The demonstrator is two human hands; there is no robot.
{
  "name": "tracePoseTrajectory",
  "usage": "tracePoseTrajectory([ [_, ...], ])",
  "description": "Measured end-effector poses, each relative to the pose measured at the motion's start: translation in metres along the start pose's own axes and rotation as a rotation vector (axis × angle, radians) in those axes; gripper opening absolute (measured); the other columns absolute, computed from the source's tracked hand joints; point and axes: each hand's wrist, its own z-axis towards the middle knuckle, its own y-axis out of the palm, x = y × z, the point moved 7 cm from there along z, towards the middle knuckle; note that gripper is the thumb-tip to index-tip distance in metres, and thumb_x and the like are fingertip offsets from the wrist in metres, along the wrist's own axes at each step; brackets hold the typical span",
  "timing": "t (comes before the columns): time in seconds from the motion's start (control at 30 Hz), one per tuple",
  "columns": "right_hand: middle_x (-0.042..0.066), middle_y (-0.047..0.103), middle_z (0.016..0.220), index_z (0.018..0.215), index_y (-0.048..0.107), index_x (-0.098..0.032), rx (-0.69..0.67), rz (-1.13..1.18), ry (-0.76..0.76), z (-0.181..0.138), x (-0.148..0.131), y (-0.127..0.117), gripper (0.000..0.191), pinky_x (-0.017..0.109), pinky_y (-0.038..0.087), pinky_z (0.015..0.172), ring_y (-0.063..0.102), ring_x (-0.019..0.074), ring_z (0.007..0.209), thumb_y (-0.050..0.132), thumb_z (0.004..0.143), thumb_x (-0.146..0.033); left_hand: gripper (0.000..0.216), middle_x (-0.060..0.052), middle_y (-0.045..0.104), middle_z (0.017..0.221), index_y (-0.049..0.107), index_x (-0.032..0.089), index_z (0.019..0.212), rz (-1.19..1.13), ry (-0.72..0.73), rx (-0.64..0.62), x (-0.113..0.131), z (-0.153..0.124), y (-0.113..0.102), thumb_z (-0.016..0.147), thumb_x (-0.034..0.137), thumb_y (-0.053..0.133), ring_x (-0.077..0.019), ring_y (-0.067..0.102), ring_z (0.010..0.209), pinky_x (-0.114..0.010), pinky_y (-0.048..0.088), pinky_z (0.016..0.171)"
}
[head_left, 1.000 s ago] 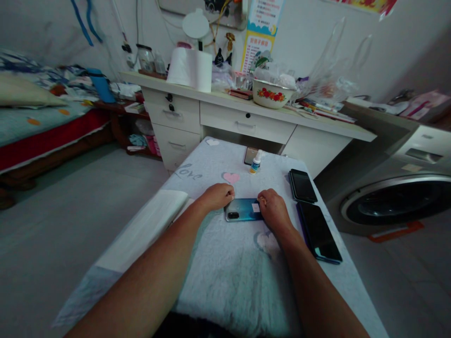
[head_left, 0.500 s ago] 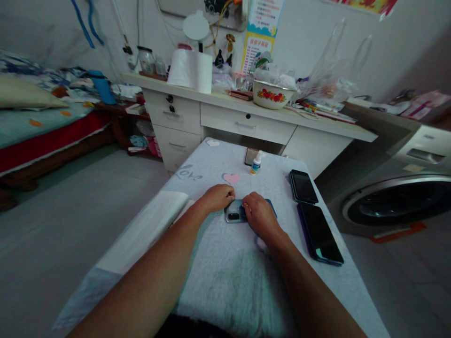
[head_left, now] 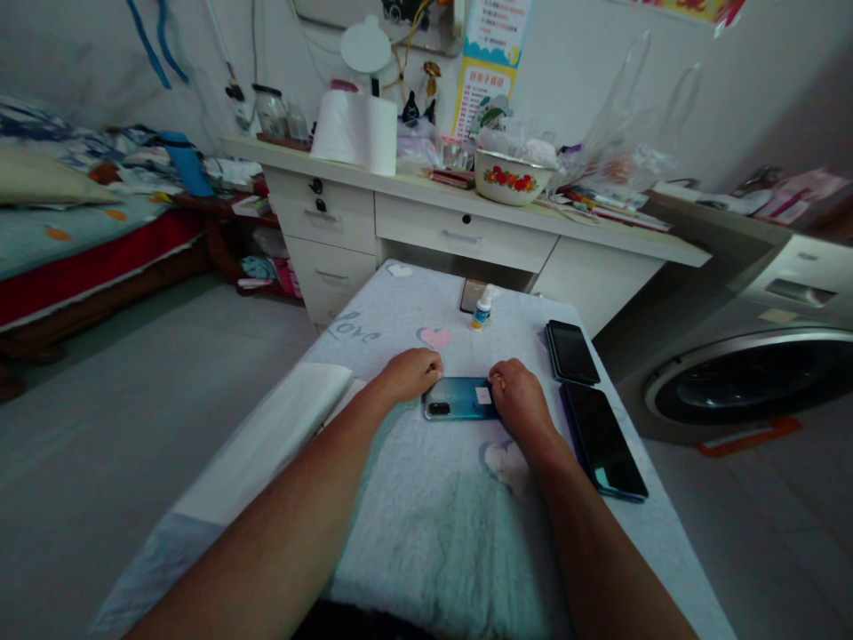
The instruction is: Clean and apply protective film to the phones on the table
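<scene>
Frame centre: brace glossy teal slab phone [head_left: 458, 400] with fisted left hand [head_left: 410, 373] (closed); right hand [head_left: 521, 402] pinches small white pad [head_left: 482, 396] flat.

This was a home, one lived-in room. A bed [head_left: 67, 240] with rumpled bedding stood at the left. A cluttered white desk [head_left: 466, 236] with drawers carried a flowered enamel bowl [head_left: 510, 178] and a paper roll [head_left: 353, 133]. A washing machine [head_left: 753, 356] sat at the right, and a heart-patterned cloth covered the table [head_left: 400, 311].
</scene>
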Motion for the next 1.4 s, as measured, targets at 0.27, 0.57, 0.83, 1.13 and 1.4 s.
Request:
tracePoseTrajectory([
  [0.27, 0.007, 0.061, 0.087, 0.086, 0.066, -0.015, -0.021, -0.079, 0.131, 0.002, 0.018, -0.008, 0.021, 0.025, 0.032, 0.069, 0.054, 0.0148, 0.077, 0.045, 0.088, -0.015, 0.015, -0.003, 0.066, 0.080, 0.065, 0.015, 0.078, 0.018, 0.009, 0.009, 0.000, -0.001, -0.001, 0.078, 0.016, 0.051, -0.0135, 0.056, 0.073, -0.022, 0.037, 0.064],
  [0.57, 0.008, 0.062, 0.089, 0.089, 0.067, -0.015, -0.041, -0.141, 0.177, 0.001, 0.015, -0.008, 0.025, 0.026, 0.032, 0.069, 0.055, 0.0151, 0.077, 0.042, 0.091, -0.016, 0.014, -0.003, 0.065, 0.081, 0.065, 0.016, 0.077, 0.011, 0.001, 0.058, -0.002, 0.001, -0.001, 0.078, 0.017, 0.051, -0.0134, 0.056, 0.075, -0.022, 0.039, 0.067],
  [0.83, 0.007, 0.060, 0.090, 0.090, 0.065, -0.016, -0.068, -0.076, 0.037, 0.002, -0.019, 0.005, 0.022, 0.024, 0.033, 0.072, 0.054, 0.0146, 0.081, 0.043, 0.091, -0.014, 0.014, -0.004, 0.064, 0.082, 0.065, 0.016, 0.077, 0.018, -0.015, 0.065, 0.000, 0.000, -0.003, 0.079, 0.018, 0.052, -0.0136, 0.056, 0.076, -0.023, 0.040, 0.068],
  [1.13, 0.007, 0.061, 0.092, 0.091, 0.065, -0.017, -0.091, -0.006, -0.089, 0.004, -0.038, 0.011, 0.020, 0.023, 0.036, 0.078, 0.054, 0.0152, 0.086, 0.045, 0.092, -0.016, 0.012, -0.004, 0.063, 0.082, 0.066, 0.016, 0.076, 0.058, -0.024, 0.107, -0.004, 0.001, -0.004, 0.080, 0.022, 0.056, -0.0146, 0.057, 0.078, -0.024, 0.041, 0.070],
  [1.4, 0.006, 0.061, 0.092, 0.092, 0.065, -0.018, -0.103, -0.003, -0.184, 0.005, -0.053, 0.017, 0.020, 0.023, 0.037, 0.078, 0.054, 0.0151, 0.088, 0.044, 0.093, -0.016, 0.014, -0.004, 0.064, 0.082, 0.066, 0.017, 0.076, 0.090, -0.044, 0.113, -0.003, 0.001, -0.005, 0.082, 0.023, 0.055, -0.0143, 0.057, 0.078, -0.024, 0.041, 0.070],
])
